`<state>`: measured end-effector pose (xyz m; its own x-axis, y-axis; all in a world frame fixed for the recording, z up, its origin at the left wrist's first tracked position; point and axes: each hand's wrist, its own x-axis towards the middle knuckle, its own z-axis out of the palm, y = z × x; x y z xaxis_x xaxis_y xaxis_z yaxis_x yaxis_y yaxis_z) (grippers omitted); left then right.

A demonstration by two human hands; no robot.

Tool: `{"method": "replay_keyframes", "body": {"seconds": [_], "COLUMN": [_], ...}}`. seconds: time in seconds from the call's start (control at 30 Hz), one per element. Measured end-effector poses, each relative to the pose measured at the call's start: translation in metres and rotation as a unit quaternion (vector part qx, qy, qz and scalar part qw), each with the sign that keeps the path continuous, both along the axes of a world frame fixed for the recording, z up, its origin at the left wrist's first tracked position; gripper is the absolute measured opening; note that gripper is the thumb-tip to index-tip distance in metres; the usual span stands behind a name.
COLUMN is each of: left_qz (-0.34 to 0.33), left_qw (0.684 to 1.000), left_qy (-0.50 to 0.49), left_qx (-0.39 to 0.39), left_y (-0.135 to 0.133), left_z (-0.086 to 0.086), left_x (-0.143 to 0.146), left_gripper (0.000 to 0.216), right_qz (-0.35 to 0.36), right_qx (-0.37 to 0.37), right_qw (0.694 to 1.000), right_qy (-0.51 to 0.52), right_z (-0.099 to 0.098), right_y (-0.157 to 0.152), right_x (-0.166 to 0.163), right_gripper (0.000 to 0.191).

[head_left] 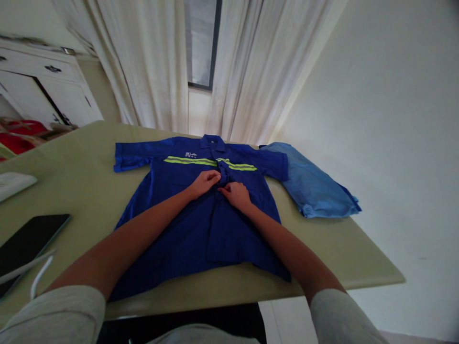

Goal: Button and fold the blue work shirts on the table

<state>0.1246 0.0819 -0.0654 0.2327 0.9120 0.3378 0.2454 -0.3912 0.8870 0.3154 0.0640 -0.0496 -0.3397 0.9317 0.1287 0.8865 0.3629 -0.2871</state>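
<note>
A dark blue short-sleeved work shirt [186, 229] lies spread front side up, its collar pointing away from me. A yellow-green and grey reflective stripe crosses its chest, with a small white logo above the stripe on the left. At the front placket, just below the stripe, my left hand [206, 182] pinches the cloth from the left. My right hand [236, 193] grips the placket edge from the right, slightly lower. The cloth between the two hands is bunched up. Any button under my fingertips is too small to make out.
A folded light blue garment [315, 184] lies at the right, partly under the shirt's sleeve. On the table [82, 191] at the left are a dark tablet or phone [32, 239], a white cable [36, 272] and a white object [16, 184]. Curtains and a wall stand behind.
</note>
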Motion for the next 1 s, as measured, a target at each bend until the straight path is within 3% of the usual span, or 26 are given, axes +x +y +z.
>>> {"method": "replay_keyframes", "body": {"seconds": [0.13, 0.23, 0.3, 0.47, 0.57, 0.67, 0.73, 0.83, 0.9, 1.0], "left_qz": [-0.040, -0.071, -0.059, 0.033, 0.059, 0.023, -0.008, -0.031, -0.041, -0.054], "left_qw": [0.976, 0.955, 0.956, 0.972, 0.978, 0.975, 0.962, 0.933, 0.916, 0.896], "left_qy": [0.193, 0.254, 0.256, 0.231, 0.200, 0.218, 0.264, 0.340, 0.382, 0.422], "left_qx": [0.092, 0.136, 0.127, -0.004, 0.000, 0.033, 0.070, 0.111, 0.112, 0.122], "left_y": [-0.003, -0.002, 0.004, 0.019, 0.017, 0.014, 0.017, 0.028, 0.034, 0.036], "left_z": [-0.007, -0.007, -0.005, -0.001, -0.004, -0.008, -0.010, -0.012, -0.012, -0.009], "left_x": [-0.019, -0.026, -0.024, -0.003, 0.004, -0.002, -0.012, -0.031, -0.041, -0.049], "left_gripper": [0.030, 0.029, 0.030, 0.038, 0.044, 0.050, 0.047, 0.037, 0.039, 0.041], "right_qz": [0.007, 0.038, 0.056, 0.050, 0.048, 0.072, 0.121, 0.283, 0.387, 0.433], "right_qx": [-0.012, -0.017, -0.016, -0.006, -0.002, 0.011, 0.045, 0.078, 0.049, 0.005], "right_qw": [0.999, 0.998, 0.997, 0.997, 0.996, 0.993, 0.985, 0.949, 0.918, 0.901], "right_qy": [0.030, 0.046, 0.049, 0.057, 0.073, 0.089, 0.112, 0.114, 0.073, 0.027], "right_z": [-0.002, -0.003, -0.004, -0.009, -0.014, -0.015, -0.011, 0.002, 0.010, 0.015], "right_y": [0.003, 0.008, 0.015, 0.036, 0.044, 0.044, 0.038, 0.017, -0.001, -0.023], "right_x": [0.005, 0.009, 0.010, 0.008, 0.008, 0.011, 0.013, 0.015, 0.016, 0.023], "right_gripper": [0.041, 0.035, 0.033, 0.033, 0.031, 0.033, 0.030, 0.036, 0.046, 0.054]}}
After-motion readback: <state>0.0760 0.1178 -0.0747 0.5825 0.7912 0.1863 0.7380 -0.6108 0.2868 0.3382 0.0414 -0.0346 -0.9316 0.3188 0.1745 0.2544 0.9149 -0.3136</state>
